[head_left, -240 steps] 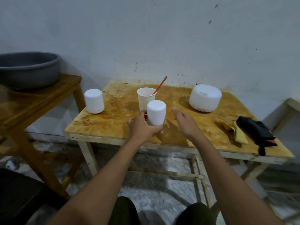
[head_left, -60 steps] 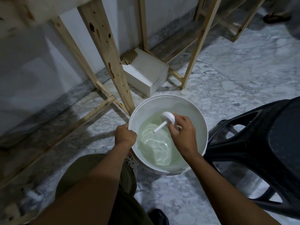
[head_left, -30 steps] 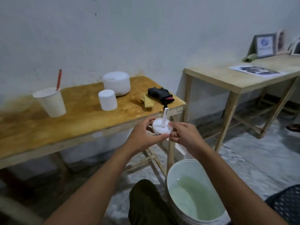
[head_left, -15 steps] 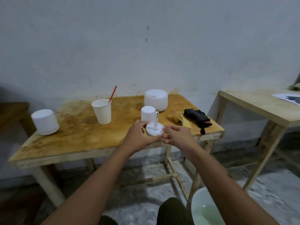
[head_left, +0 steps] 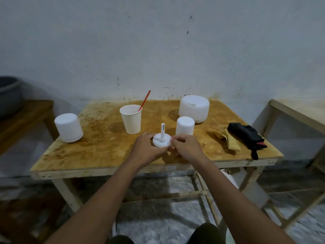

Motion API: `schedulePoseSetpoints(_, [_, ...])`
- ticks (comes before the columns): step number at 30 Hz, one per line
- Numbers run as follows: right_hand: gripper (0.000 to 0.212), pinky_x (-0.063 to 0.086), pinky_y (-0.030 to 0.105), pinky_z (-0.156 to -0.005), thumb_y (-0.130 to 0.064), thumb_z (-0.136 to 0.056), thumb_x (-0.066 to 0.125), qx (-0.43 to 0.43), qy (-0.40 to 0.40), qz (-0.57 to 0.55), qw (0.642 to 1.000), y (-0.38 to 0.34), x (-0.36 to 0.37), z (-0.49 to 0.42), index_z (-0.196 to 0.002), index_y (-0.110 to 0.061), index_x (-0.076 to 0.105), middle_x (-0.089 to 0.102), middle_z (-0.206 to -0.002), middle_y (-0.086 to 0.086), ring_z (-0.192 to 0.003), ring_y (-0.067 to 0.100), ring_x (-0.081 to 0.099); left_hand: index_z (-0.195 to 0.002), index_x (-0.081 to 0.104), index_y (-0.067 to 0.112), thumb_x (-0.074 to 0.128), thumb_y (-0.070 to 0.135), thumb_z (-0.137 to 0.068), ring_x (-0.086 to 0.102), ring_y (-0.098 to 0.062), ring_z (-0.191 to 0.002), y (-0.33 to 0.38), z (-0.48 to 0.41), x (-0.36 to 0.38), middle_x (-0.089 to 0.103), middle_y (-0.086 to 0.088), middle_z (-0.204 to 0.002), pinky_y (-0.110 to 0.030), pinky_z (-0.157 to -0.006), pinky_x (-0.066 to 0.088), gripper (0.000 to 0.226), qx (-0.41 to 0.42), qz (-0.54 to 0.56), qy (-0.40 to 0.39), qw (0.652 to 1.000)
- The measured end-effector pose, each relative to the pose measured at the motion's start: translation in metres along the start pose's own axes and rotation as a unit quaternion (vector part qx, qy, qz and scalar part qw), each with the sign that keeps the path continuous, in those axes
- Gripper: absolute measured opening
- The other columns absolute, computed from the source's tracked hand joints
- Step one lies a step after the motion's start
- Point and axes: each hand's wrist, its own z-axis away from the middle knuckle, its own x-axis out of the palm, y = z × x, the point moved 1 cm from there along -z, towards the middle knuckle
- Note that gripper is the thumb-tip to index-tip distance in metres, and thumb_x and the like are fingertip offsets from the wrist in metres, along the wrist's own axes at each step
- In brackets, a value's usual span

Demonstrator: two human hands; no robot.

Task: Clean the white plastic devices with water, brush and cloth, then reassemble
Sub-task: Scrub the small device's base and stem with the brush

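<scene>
I see my left hand (head_left: 146, 150) and right hand (head_left: 187, 149) pinching the disc (head_left: 159, 143) by its rim between the fingers (head_left: 178, 138) over the counter (head_left: 98, 152), and I judge it light, stiff, likely wet and slippery, its thin stem (head_left: 162, 132) best left alone.

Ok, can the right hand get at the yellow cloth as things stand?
Probably yes. The yellow cloth lies on the table right of the right hand, nothing between. Its fingers pinch the white stemmed base, which the left hand also holds, so it must let go first.
</scene>
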Motion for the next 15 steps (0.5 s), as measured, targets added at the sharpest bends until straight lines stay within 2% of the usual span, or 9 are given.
schedulePoseSetpoints(3, [0.021,0.05,0.027,-0.079,-0.022,-0.095,0.06,-0.007,-0.001,0.019,1.0,-0.0007,0.0022,-0.0028,-0.111,-0.017,0.072,0.069,-0.091,-0.004,-0.087,0.01,0.059,-0.122,0.065,0.017,0.084,0.052,-0.066,0.057,-0.012,-0.093,-0.0008,-0.0016,0.0004,0.06,0.005,-0.106,-0.032,-0.08,0.054,0.068,-0.015,-0.002,-0.001,1.0])
schedulePoseSetpoints(8, [0.025,0.045,0.018,-0.068,-0.022,-0.094,0.06,0.004,-0.01,0.036,0.999,-0.0029,0.0013,-0.0044,-0.117,-0.016,0.068,0.07,-0.091,0.0,-0.08,0.007,0.062,-0.119,0.068,0.016,0.084,0.05,-0.067,0.059,-0.013,-0.091,-0.0026,-0.0011,-0.0001,0.062,0.006,-0.102,-0.033,-0.078,0.056,0.063,-0.018,0.012,-0.008,1.0])
schedulePoseSetpoints(15, [0.025,0.047,0.023,-0.073,-0.022,-0.094,0.06,0.005,-0.01,0.042,0.999,-0.0006,0.0041,-0.0076,-0.117,-0.018,0.07,0.07,-0.096,0.002,-0.088,0.012,0.063,-0.115,0.069,0.019,0.082,0.056,-0.065,0.058,-0.011,-0.09,-0.0071,-0.0019,0.0017,0.062,0.007,-0.099,-0.039,-0.079,0.057,0.064,-0.022,0.013,-0.004,1.0])
